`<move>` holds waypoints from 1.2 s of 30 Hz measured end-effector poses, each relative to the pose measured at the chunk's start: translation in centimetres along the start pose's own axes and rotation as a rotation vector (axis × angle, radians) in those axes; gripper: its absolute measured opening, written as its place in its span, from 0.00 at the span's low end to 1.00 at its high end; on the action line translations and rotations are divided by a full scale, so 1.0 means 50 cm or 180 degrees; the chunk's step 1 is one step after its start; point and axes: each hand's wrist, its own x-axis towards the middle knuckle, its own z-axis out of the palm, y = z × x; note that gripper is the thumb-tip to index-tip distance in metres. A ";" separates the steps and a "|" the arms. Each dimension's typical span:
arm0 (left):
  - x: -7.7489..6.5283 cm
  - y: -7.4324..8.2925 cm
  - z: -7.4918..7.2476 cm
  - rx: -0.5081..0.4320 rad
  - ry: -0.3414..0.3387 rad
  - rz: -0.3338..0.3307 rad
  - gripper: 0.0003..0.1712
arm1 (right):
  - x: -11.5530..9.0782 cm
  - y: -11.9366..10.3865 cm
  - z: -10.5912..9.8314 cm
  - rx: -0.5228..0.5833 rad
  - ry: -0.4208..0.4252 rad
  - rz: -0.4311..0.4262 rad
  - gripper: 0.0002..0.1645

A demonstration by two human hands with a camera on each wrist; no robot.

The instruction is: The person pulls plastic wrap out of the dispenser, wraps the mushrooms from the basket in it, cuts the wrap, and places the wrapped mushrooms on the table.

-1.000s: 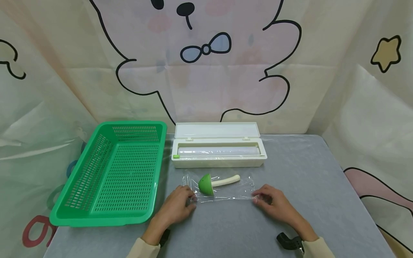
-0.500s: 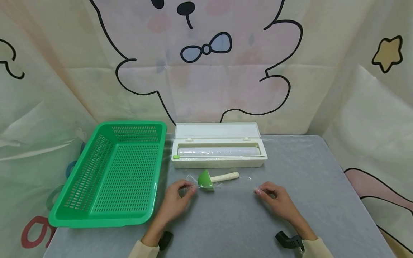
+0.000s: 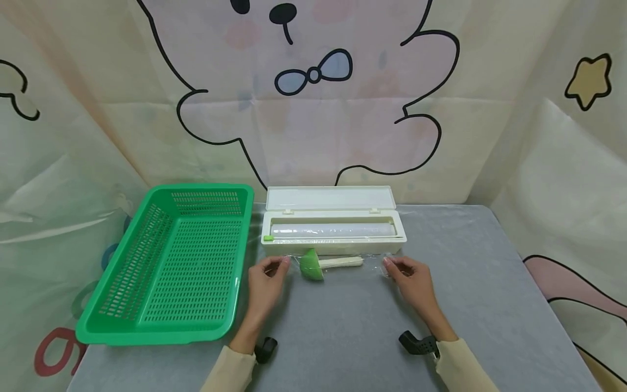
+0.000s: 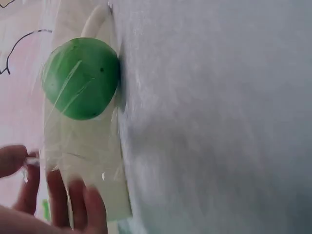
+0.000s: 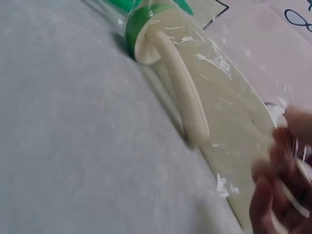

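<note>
The left hand (image 3: 264, 286) pinches one side of a sheet of clear film (image 3: 372, 262) between thumb and forefinger, its remaining fingers loosely bent beside the pinch, and the right hand (image 3: 415, 280) pinches the opposite side, thumb and fingertips together on the plastic. Between the two hands the film spans a mushroom-shaped thing (image 3: 311, 265), whose green cap points toward the left hand and whose pale stem points toward the right; glints and creases run across the cap in the left wrist view, so the film lies over it, though whether it also passes underneath cannot be told. The mushroom-shaped thing is at the table's surface, just in front of a long white dispenser box (image 3: 333, 248). That box has its lid (image 3: 330, 198) raised at the back, a roll of film (image 3: 333, 230) lying inside and a small green slider (image 3: 268, 238) at its left front corner. A dark wrist camera (image 3: 266, 350) sits at the left wrist, another at the right, next to beige sleeves (image 3: 227, 370). To the left stands a green slotted basket (image 3: 161, 336), near the box on the grey table (image 3: 333, 337). Behind everything hangs a pale backdrop (image 3: 313, 130) printed with a bow-tied cartoon animal.
</note>
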 end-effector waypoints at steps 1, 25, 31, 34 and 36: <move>0.004 -0.001 0.004 0.0010 0.0074 -0.0036 0.07 | 0.006 -0.001 0.005 -0.0048 0.0081 0.0067 0.15; 0.020 -0.023 0.049 -0.0251 0.0318 -0.0555 0.11 | 0.043 -0.008 0.038 0.0622 0.0127 0.0711 0.13; 0.020 -0.017 0.044 -0.0557 0.0306 -0.0412 0.13 | 0.047 -0.012 0.024 0.0784 0.0167 0.0748 0.15; 0.021 -0.009 0.041 -0.0731 0.0356 -0.0319 0.13 | 0.047 -0.021 0.016 0.0819 0.0112 0.0691 0.15; 0.023 -0.001 0.038 -0.0827 0.0367 -0.0273 0.13 | 0.047 -0.029 0.010 0.0902 0.0077 0.0621 0.14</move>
